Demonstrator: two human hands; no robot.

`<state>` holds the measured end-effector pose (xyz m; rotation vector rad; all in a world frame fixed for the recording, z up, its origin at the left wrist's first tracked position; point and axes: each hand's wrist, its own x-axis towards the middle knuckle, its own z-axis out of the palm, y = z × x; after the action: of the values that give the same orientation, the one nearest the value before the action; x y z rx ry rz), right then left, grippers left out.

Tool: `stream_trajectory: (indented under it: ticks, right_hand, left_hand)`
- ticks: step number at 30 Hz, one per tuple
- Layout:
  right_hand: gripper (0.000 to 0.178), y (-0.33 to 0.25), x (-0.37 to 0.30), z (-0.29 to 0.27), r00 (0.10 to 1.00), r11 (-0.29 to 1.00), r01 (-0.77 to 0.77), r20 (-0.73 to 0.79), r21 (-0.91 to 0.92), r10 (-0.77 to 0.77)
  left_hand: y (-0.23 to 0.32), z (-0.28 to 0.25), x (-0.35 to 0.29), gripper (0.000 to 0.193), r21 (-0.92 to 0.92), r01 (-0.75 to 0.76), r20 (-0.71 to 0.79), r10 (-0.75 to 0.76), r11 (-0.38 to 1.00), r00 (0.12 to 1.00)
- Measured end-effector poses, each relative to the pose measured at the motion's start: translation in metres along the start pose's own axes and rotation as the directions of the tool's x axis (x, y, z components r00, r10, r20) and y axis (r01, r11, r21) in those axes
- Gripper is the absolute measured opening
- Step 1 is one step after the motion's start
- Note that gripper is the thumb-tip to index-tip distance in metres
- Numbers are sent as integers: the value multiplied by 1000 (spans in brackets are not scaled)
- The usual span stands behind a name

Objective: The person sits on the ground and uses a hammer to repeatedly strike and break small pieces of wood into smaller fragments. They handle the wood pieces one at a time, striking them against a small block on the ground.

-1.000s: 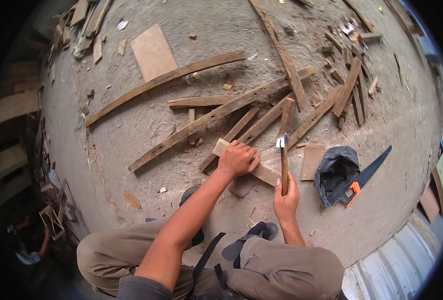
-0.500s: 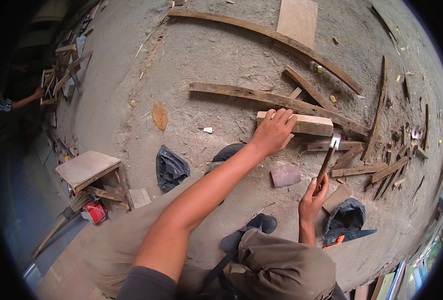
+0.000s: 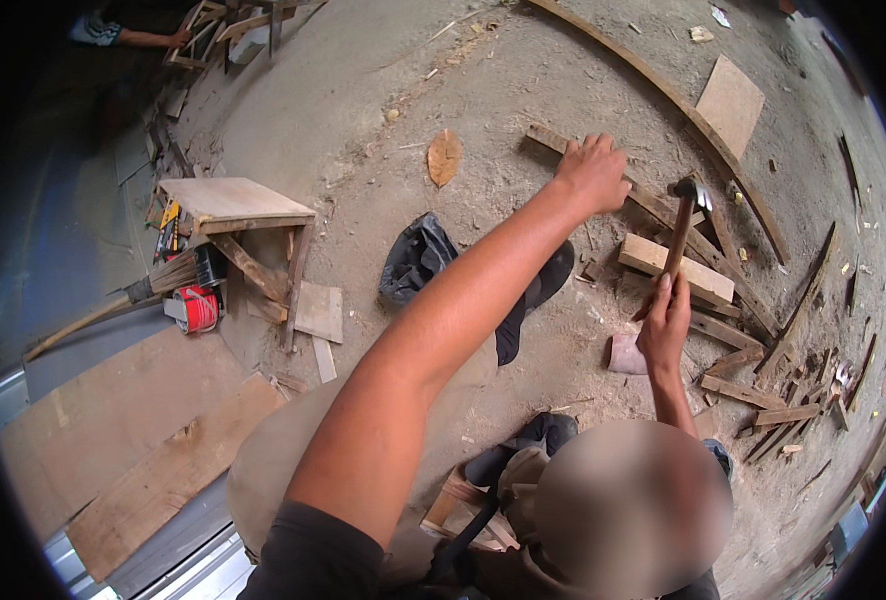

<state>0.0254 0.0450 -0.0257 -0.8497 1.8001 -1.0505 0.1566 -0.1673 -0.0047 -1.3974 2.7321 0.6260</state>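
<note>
My left hand reaches forward, its fingers curled round a long, dark, worn wooden strip near its far-left end. Upright in my right hand is a claw hammer, gripped by its wooden handle with the metal head at the top. Behind the hammer's handle lies a short, pale wooden block, resting across other wood beside the long strip. A pinkish piece sits on the ground next to my right wrist.
Another long strip and a flat board lie farther out. Scrap wood is heaped at right. A black bag lies left of my forearm, near a stool, a red can and a broom. Another person's hand shows far left.
My left hand has moved off the pale block and onto the long strip's left end. My right hand has raised the hammer. The whole view has turned toward the left.
</note>
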Motion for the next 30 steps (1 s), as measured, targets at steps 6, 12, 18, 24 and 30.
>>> stream_trajectory:
  ticks: [6, 12, 18, 24, 30]
  right_hand:
    - [23, -57, 31, -17, 996, 989, 80, 40, -121, -76]
    - [18, -136, -18, -22, 973, 946, -165, 201, 279, 110]
    - [15, -203, -94, -57, 928, 923, -204, 365, 326, 77]
    - [15, -289, -198, -75, 792, 855, -334, 610, 396, 26]
    - [20, -307, -278, -18, 755, 800, -441, 650, 407, 85]
  left_hand:
    - [-30, -67, -44, 44, 81, 15, 172, -29, 997, 985]
    - [-41, -143, -142, 42, 147, 43, 241, -78, 988, 967]
    - [10, -253, -266, 40, 139, 134, 134, -153, 981, 979]
    - [-18, -283, -348, 32, 79, 129, -251, -106, 988, 962]
    - [-128, -249, -365, 42, -140, 441, -356, -460, 887, 813]
